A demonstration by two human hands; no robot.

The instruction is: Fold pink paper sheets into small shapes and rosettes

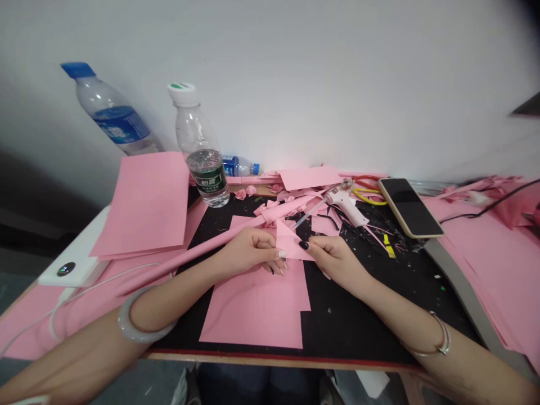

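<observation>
Between my two hands is a small folded piece of pink paper (291, 243), roughly triangular with a point at the top. My left hand (253, 251) pinches its left edge between thumb and fingers. On the other side, the thumb and fingers of my right hand (335, 256) grip its right corner. Below it, larger pink sheets (257, 315) lie on the black mat (337, 332). A long rolled pink paper tube (198, 251) runs diagonally behind my left hand. Beyond my hands lies a white glue gun (346, 206) with a glue stick.
A phone (411, 207) lies at the right, near stacked pink sheets (485, 264). At the left stand a green-labelled bottle (206, 174), a blue-capped bottle (113, 115) and a white power bank (76, 267) with a cable. Paper scraps and yellow-handled scissors (369, 195) sit at the back.
</observation>
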